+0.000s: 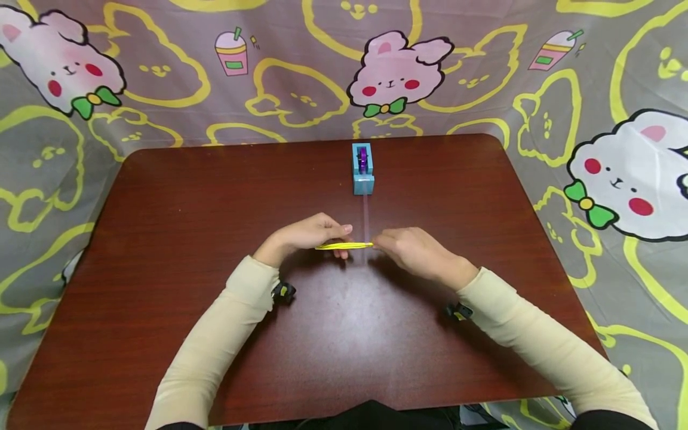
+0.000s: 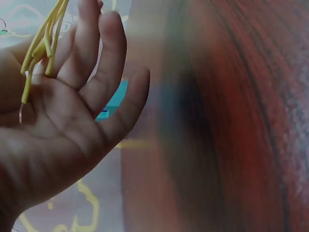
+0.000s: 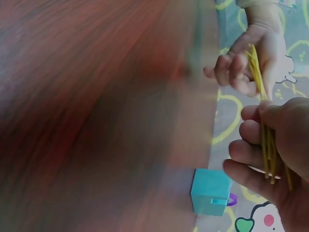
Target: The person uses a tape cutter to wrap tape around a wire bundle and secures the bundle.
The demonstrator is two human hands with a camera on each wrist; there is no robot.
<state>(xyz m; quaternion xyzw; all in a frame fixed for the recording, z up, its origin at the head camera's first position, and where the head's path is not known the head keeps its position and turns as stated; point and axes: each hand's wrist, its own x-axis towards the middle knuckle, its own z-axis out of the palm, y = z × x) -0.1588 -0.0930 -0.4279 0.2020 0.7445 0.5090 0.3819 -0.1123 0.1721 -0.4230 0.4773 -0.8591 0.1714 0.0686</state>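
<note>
A bundle of thin yellow wires (image 1: 344,245) spans the space between the two hands, held above the table. My right hand (image 1: 414,252) pinches the bundle between thumb and fingertips; its loose ends run along the palm in the right wrist view. My left hand (image 1: 309,233) is beside the other end, palm facing the wires, fingers loosely bent and thumb lifted off them. One wire end shows bare copper in the left wrist view. A strip of clear tape (image 1: 366,215) stretches from the blue tape dispenser (image 1: 363,185) to the bundle near the right fingertips.
The dark reddish-brown table (image 1: 215,197) has rounded far corners, and the dispenser stands near its back edge with a purple reel in it. A patterned cloth (image 1: 301,36) with cartoon rabbits hangs behind and at both sides.
</note>
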